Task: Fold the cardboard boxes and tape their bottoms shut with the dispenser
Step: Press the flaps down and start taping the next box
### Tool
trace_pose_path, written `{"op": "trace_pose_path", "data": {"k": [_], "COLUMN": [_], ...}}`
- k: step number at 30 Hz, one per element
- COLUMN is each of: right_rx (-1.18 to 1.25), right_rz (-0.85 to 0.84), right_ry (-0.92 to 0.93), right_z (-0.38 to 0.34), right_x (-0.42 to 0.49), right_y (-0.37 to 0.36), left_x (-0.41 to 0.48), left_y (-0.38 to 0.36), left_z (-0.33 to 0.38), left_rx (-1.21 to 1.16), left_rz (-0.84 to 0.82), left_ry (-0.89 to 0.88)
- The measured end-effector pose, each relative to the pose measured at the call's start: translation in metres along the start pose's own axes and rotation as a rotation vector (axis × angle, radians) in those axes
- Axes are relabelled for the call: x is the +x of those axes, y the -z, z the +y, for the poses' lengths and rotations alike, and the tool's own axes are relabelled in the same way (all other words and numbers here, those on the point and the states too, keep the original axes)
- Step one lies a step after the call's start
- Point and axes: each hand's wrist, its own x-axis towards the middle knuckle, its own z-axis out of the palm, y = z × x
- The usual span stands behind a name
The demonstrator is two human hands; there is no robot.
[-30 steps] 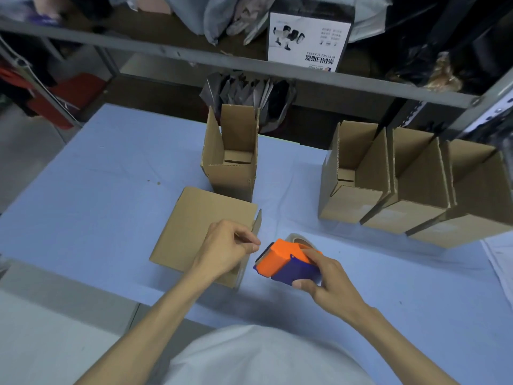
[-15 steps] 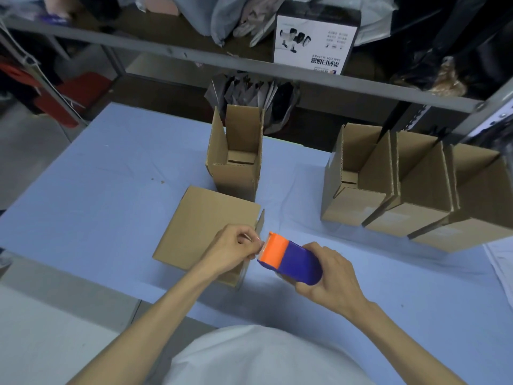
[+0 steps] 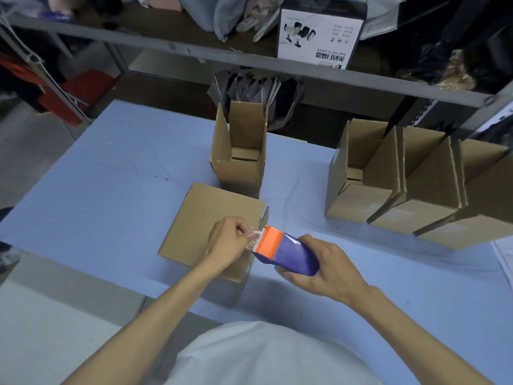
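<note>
- My left grip (image 3: 227, 241): pinched on tape end (image 3: 254, 237).
- My right grip (image 3: 324, 270): clamped round dispenser (image 3: 283, 252).
- Box (image 3: 205, 223): btm-up on tabletop (image 3: 111, 190), under both grips.
- Step: drawing tape out. Nxt, I judged: stick end to btm, pull across.

Matt corrugated cardboard boxes (image 3: 361, 173), glossy plastic dispenser (image 3: 286, 252), smooth blue cloth-covered table (image 3: 111, 190).

**Hands close together, both gripping**

Both bare forearms reach forward from the lower edge and converge. The left hand (image 3: 229, 241) is curled, back facing up, its thumb and fingertips pinching the tape (image 3: 253, 237). The right hand (image 3: 329, 270) grips the dispenser (image 3: 287, 254) from behind, thumb on the near side, fingers over the far side. The hands are just beside each other, not touching.
</note>
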Motion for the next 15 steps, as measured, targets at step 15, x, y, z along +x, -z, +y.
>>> {"op": "trace_pose_path", "data": {"k": [15], "right_rx": [-0.089], "right_rz": [-0.070], "right_ry": [0.005], "right_z": [0.032], "right_x": [-0.012], "right_y": [0.007], "left_x": [0.000], "left_y": [0.014], "left_z": [-0.038], "left_rx": [-0.001], "left_rz": [0.035], "left_ry": [0.026]}}
